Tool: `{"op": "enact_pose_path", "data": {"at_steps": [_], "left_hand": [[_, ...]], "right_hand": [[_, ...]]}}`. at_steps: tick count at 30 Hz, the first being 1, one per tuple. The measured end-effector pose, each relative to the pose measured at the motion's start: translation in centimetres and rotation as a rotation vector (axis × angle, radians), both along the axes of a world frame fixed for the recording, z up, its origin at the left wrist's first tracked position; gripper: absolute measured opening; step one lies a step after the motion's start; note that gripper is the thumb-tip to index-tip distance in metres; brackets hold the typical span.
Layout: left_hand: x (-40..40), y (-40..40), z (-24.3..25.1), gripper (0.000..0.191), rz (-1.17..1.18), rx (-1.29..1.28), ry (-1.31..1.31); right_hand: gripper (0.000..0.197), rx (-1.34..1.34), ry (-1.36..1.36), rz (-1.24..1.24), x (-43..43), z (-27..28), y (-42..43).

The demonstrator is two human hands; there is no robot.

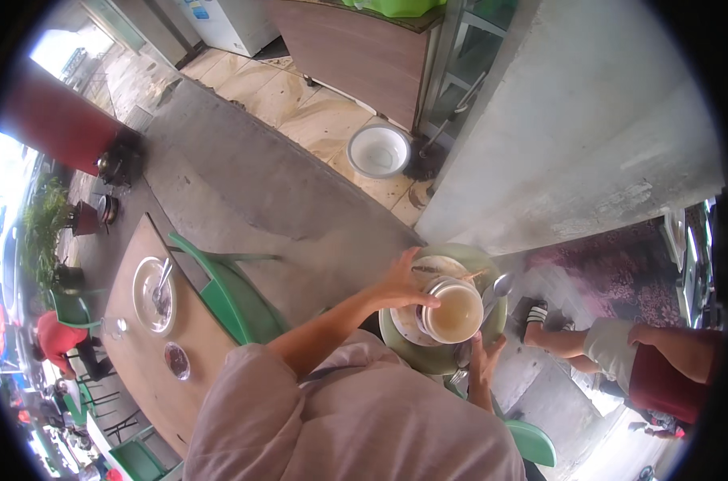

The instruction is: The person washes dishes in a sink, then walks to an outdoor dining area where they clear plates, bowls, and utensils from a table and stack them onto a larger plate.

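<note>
A pile of used dishes is held close against my front. At its bottom is a wide pale green tray or plate point(394, 344); on it lie a soiled white plate point(407, 318), spoons point(502, 285) and a fork point(458, 377). Nested white bowls point(454, 312) stand on top, the upper one with cloudy liquid inside. My left hand point(409, 285) rests over the bowls, its thumb on the rim. My right hand point(485, 359) grips the lower right edge of the green piece, its palm hidden beneath.
On the wooden table point(204, 367) at left are an oval plate point(154, 296) with cutlery, a drinking glass point(114, 327) and a small dish point(177, 361). Green plastic chairs point(231, 300) stand near. A white basin point(379, 151) sits on tiles beside a wall point(568, 132). Another person point(616, 349) is at right.
</note>
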State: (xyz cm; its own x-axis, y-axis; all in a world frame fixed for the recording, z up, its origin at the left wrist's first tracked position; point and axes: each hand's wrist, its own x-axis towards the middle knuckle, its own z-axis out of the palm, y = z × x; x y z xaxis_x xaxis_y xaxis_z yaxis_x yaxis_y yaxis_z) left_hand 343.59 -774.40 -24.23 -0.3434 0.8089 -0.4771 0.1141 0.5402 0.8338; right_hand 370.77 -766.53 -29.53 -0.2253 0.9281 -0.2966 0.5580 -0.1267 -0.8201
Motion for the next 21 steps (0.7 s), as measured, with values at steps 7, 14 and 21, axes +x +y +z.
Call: {"op": "enact_pose_path", "data": {"at_steps": [7,14,21], "left_hand": [[-8.8,-5.7,0.4,0.125,0.162,0.103,0.013],[-21.5,-11.7,-2.2,0.108,0.505,0.18,0.117],[-34.0,-18.0,-0.4,0.11,1.006,0.243,0.035]], "right_hand": [[0.094,0.046,-0.017,0.161,-10.5,-0.6,-1.1],[0.092,0.084,0.021,0.472,-28.5,-0.4,0.0],[0.096,-0.033,0.067,0.775,-51.6,4.9,-0.5]]}}
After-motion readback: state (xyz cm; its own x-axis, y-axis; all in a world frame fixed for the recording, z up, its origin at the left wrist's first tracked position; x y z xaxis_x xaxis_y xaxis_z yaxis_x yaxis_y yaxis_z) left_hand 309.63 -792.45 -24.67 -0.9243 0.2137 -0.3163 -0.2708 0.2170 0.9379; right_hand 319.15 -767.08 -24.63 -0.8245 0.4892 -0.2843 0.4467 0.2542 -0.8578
